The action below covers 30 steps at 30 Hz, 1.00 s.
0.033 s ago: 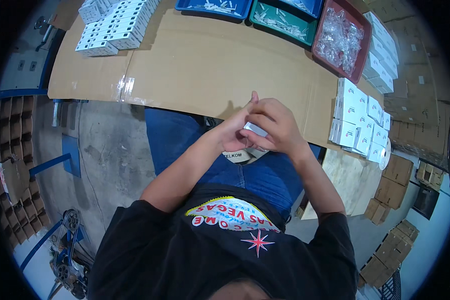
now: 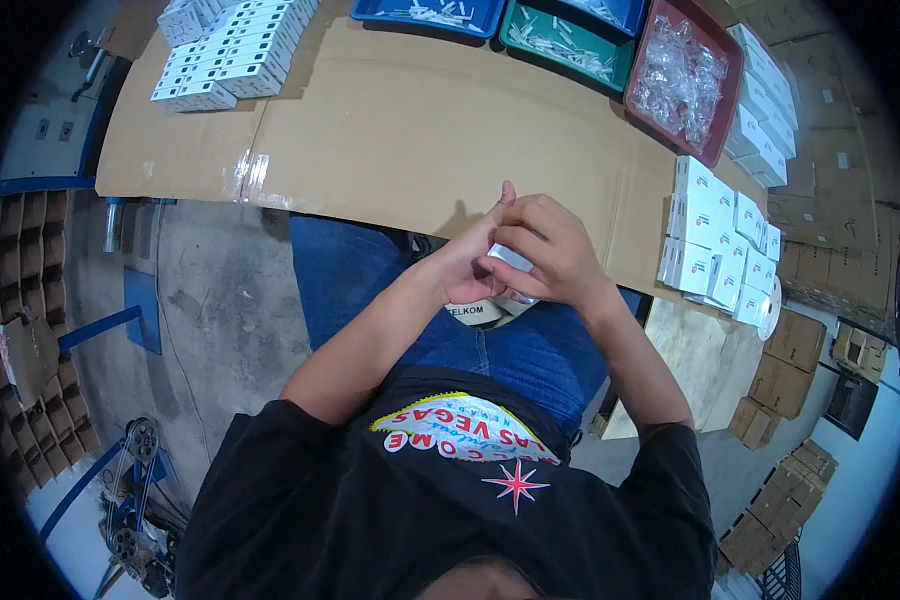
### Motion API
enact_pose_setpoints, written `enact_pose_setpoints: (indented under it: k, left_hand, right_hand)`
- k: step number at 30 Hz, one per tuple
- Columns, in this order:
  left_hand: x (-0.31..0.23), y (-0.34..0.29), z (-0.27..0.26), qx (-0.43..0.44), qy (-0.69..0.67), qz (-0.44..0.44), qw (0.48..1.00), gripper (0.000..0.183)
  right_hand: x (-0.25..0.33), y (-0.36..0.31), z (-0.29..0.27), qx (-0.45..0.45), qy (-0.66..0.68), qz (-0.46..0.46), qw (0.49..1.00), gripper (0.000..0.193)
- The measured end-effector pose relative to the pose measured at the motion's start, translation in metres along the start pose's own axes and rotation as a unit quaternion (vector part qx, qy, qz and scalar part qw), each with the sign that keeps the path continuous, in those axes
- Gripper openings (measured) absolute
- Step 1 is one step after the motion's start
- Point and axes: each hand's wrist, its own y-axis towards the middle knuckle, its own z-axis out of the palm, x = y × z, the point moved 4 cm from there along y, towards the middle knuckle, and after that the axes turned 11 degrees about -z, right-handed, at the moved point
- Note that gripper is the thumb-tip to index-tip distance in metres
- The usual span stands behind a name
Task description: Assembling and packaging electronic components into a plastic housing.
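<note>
A small white box (image 2: 511, 257) sits between my hands, just off the table's near edge and above my lap. My left hand (image 2: 467, 262) is closed round it from the left, with one finger or thumb pointing up past the box. From the right, my right hand (image 2: 555, 250) has its fingers bent over the box's top and front. Much of the box is hidden behind my fingers, so I cannot make out its open or closed flaps.
A cardboard sheet (image 2: 400, 130) covers the table. Stacked white boxes (image 2: 235, 60) stand at the far left, flat white boxes (image 2: 720, 240) at the right. Blue (image 2: 485, 30), green (image 2: 518, 45) and red trays (image 2: 715, 140) hold small white parts and clear plastic pieces.
The fingers of my right hand have shifted slightly at the lower end of the white box. Everything else stays where it was.
</note>
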Motion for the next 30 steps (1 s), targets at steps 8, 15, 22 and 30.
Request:
enact_pose_setpoints:
  k: [8,15,22,30]
  left_hand:
    - [0.020,0.017,-0.026,0.175,-0.063,0.005,0.983,0.038]
    - [0.013,0.016,-0.015,0.044,-0.094,0.000,0.995,0.030]
    - [0.012,0.012,-0.013,0.018,-0.080,0.033,0.996,0.027]
    - [0.005,0.012,-0.010,0.034,-0.084,0.023,0.996,0.034]
  right_hand:
    - [0.000,0.009,0.002,0.019,0.007,-0.037,0.999,0.028]
    - [0.001,0.014,-0.002,0.023,0.002,-0.048,0.999,0.032]
    - [-0.001,0.016,0.000,0.041,0.022,-0.043,0.998,0.033]
    - [-0.005,0.014,0.000,0.064,0.006,-0.044,0.997,0.036]
